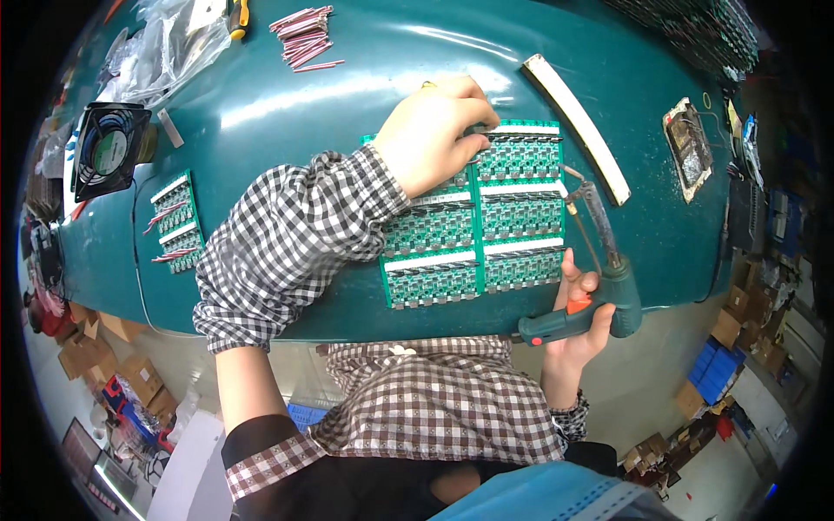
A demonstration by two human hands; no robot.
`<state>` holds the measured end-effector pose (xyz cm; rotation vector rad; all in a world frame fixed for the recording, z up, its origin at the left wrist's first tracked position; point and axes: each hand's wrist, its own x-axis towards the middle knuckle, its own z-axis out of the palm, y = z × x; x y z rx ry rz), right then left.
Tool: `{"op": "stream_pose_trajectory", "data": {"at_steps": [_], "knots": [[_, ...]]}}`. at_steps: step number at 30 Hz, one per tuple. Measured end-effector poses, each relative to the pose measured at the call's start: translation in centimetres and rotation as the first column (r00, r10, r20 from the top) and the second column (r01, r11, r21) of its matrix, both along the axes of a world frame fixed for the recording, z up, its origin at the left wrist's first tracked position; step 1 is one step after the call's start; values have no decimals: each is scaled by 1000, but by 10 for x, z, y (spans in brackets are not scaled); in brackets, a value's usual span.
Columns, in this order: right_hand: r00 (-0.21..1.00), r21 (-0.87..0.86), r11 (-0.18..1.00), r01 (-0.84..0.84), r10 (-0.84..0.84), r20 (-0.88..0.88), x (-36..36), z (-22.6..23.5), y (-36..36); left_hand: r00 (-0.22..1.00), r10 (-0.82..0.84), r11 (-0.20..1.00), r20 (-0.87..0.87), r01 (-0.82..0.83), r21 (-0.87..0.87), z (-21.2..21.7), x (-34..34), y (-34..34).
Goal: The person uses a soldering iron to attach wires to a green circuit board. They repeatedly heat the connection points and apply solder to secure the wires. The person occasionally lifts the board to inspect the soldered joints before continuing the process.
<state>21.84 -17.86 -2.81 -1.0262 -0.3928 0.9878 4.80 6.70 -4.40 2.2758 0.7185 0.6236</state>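
Note:
A panel of green circuit boards (477, 227), crossed by white strips and rows of black parts, lies flat before me. My left hand (441, 130) reaches over its upper left part, thumb and fingers pinched close to the top row. Whatever those fingertips hold is too small or hidden to make out. In my right hand (580, 317) is a dark green soldering gun (569, 323) with an orange trigger. Its metal tip points up and left, at the panel's right edge. My left hand and sleeve cover part of the panel's left side.
Right of the panel lies a long white strip (578, 130), with a worn soldering tray (688, 148) beyond it. A black fan (111, 152) and a smaller circuit board with red wires (176, 222) are at left. Red-and-white wires (304, 37) and plastic bags (169, 52) lie far back.

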Motion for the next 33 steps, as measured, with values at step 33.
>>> {"op": "stream_pose_trajectory", "data": {"at_steps": [33], "knots": [[972,-127,964,-233,234,-9,61,27,18,897,421,906,-134,-411,98,29,-87,12]]}}
